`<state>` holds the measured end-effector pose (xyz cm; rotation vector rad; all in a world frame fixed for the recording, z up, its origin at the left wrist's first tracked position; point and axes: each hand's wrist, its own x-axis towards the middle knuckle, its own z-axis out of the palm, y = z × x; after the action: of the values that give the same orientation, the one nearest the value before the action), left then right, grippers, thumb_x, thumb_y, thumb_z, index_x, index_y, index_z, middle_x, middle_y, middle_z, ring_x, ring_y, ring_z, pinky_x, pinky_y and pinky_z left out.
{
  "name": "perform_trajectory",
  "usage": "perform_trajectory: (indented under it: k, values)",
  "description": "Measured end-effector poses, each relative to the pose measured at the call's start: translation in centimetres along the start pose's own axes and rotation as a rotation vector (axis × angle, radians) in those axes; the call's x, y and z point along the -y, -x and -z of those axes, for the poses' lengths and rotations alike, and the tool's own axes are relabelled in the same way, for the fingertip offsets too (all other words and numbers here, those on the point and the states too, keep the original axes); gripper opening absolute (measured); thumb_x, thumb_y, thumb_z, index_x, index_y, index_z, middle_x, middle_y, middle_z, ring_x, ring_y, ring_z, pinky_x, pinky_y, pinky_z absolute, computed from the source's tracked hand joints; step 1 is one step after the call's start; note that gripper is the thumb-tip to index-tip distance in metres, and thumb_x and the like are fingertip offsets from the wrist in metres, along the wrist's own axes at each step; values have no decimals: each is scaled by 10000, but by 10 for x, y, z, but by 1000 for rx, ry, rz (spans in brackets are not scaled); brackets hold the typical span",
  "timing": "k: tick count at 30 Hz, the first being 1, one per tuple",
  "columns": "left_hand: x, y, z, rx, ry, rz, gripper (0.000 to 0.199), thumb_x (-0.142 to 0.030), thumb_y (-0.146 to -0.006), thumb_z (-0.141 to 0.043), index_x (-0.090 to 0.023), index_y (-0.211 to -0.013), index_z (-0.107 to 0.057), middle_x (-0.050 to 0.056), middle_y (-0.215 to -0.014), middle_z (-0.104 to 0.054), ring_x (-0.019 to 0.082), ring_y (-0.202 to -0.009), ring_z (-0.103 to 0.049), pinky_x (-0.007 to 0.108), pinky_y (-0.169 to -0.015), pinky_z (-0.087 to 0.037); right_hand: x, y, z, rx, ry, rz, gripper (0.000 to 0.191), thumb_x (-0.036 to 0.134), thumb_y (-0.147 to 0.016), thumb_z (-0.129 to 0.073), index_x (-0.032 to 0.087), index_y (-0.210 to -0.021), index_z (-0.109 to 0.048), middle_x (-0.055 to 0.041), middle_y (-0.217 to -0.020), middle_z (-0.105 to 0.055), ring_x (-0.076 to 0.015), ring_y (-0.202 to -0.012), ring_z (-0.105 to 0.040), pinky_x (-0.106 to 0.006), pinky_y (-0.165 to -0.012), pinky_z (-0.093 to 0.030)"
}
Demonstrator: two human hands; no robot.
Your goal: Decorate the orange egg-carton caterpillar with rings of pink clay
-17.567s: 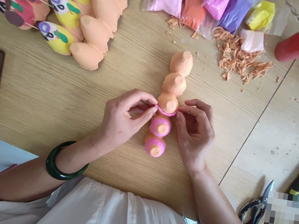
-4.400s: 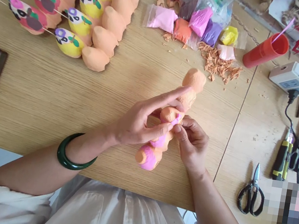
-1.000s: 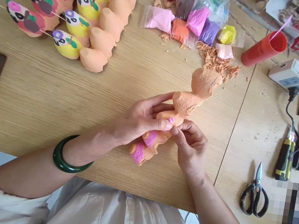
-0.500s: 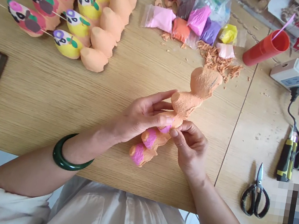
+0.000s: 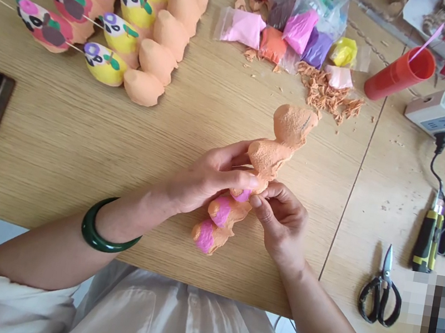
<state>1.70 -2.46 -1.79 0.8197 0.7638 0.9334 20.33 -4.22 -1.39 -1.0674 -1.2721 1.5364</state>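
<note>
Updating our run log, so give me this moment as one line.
left hand: holding lumpy orange strip; right hand: at strip's edge; strip: three near lumps banded pink, two far lumps plain

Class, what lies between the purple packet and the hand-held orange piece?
Orange shavings lie on the table between the purple packet and the orange piece, in the head view.

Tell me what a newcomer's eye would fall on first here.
Probably the bumpy peach strip in the middle, three of its bumps showing pink, held by the left hand with the right hand at its edge. Next might come the rows of red and yellow painted pieces at upper left, then the bright packets at the top, above a scatter of peach shavings.
</note>
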Motion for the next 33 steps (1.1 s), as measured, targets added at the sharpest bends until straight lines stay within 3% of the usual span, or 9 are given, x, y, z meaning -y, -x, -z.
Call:
perform_trajectory:
  k: [4,8,15,20,23,28,33]
  values:
    - [-3,3,0,-30,130,128,293,-315,-886,-807,-213,-1156,-761,39,-997,-707,153,-818,-649,270,-702,-553,2,2,-1,16,-10,-31,235,386,-921,-906,230,-831,-754,6,-798,-755,-134,-714,-676,-275,-713,-612]
    - [-8,1,-1,-55,209,136,375,-248,-839,-821,-221,-1207,-757,17,-935,-691,138,-760,-624,253,-667,-531,0,2,0,21,-38,-38,253,420,-914,-913,236,-832,-760,2,-806,-750,-141,-728,-669,-283,-711,-606]
    - [-11,-1,-1,-16,269,147,231,-393,-888,-828,-195,-974,-743,17,-849,-650,161,-790,-620,288,-730,-536,-8,-1,5,10,-122,-103,289,518,-898,-910,263,-895,-775,-6,-848,-756,-167,-797,-684,-316,-748,-594]
    - [-15,-1,-2,-23,312,153,164,-160,-824,-800,-176,-980,-752,9,-879,-669,122,-756,-579,233,-695,-508,-5,-2,4,30,-147,-81,259,470,-907,-915,253,-881,-776,-4,-840,-762,-152,-776,-681,-291,-722,-592]
    - [-15,-2,-1,0,358,158,137,-116,-816,-776,-166,-940,-745,3,-851,-661,112,-741,-576,221,-686,-509,-5,-2,4,49,-181,-58,185,393,-934,-903,253,-883,-793,6,-831,-761,-122,-735,-664,-248,-684,-573]
    - [-15,-3,-2,32,385,129,82,-117,-829,-763,-172,-838,-703,-18,-744,-620,94,-648,-532,210,-624,-477,-7,-2,5,97,-235,-68,95,363,-955,-887,285,-949,-835,9,-873,-786,-133,-794,-718,-261,-740,-602]
    - [-11,1,-2,4,294,142,193,-265,-842,-805,-195,-1004,-727,-1,-844,-642,140,-751,-598,274,-695,-519,-6,-1,6,97,-192,-61,98,376,-975,-866,287,-941,-840,6,-887,-798,-153,-868,-738,-289,-809,-611]
